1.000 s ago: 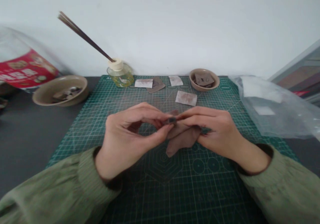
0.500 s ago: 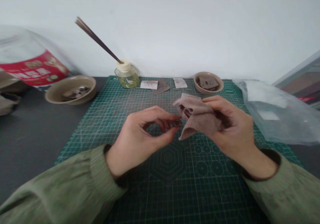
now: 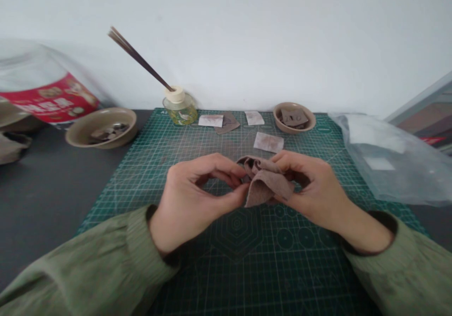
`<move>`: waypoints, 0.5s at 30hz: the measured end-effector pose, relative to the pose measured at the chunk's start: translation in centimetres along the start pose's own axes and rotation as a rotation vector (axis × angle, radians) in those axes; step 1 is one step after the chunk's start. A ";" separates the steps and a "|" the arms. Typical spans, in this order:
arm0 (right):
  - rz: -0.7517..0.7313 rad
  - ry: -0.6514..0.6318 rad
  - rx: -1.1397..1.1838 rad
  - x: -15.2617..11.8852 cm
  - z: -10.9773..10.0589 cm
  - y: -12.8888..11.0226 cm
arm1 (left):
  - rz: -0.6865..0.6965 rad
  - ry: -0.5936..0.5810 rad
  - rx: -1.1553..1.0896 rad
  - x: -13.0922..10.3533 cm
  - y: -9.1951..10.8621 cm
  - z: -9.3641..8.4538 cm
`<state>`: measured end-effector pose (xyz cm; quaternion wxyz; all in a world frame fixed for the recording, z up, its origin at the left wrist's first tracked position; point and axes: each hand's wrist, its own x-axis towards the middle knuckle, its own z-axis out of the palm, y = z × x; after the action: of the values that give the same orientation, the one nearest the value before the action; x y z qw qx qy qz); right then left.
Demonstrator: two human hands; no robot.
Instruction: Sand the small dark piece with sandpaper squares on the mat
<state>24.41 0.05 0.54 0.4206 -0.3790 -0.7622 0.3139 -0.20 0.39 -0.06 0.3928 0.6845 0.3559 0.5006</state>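
Above the middle of the green cutting mat (image 3: 141,174), the right hand (image 3: 318,184) grips a crumpled cloth (image 3: 270,184); the left hand (image 3: 185,200) pinches a small piece (image 3: 246,178), mostly hidden, against it. A snagging fold could tug the piece loose, dropping it onto the mat.

Brown-mauve cloth (image 3: 270,184); green mat (image 3: 247,278) with pale grid lines, circles and nested hexagons; olive sleeves (image 3: 113,250); red label (image 3: 58,100), far left; white far wall (image 3: 226,38).
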 end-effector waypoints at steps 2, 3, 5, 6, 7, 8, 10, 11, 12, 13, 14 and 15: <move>0.036 0.003 0.025 0.0 0.1 -0.1 | 0.004 0.006 -0.042 0.0 -0.1 0.0; 0.048 0.005 0.032 0.0 0.1 -0.2 | 0.004 0.008 -0.057 0.0 -0.2 0.0; 0.053 0.008 0.033 0.0 0.2 -0.2 | -0.008 0.015 -0.071 0.0 -0.3 0.0; 0.044 0.007 0.028 0.0 0.2 -0.3 | -0.019 0.020 -0.074 0.1 -0.4 0.0; 0.033 0.007 0.019 0.0 0.2 -0.3 | -0.031 0.024 -0.080 0.1 -0.4 0.0; 0.018 0.008 0.007 0.0 0.2 -0.2 | -0.042 0.029 -0.091 0.1 -0.4 0.0; -0.020 0.004 -0.031 0.1 0.2 -0.2 | -0.065 0.040 -0.123 0.2 -0.3 0.1; -0.043 0.001 -0.050 0.1 0.2 -0.1 | -0.075 0.047 -0.139 0.2 -0.2 0.1; -0.066 -0.003 -0.066 0.1 0.2 0.0 | -0.087 0.055 -0.154 0.3 -0.1 0.2; -0.091 -0.009 -0.077 0.1 0.1 0.0 | -0.098 0.064 -0.167 0.4 -0.1 0.2; -0.116 -0.016 -0.085 0.1 0.0 0.1 | -0.111 0.069 -0.177 0.4 0.0 0.3; -0.138 -0.023 -0.091 0.2 0.0 0.1 | -0.125 0.071 -0.188 0.5 0.0 0.3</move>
<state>24.43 0.24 0.54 0.4149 -0.3409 -0.8046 0.2535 0.23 0.78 0.05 0.4730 0.6029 0.3630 0.5301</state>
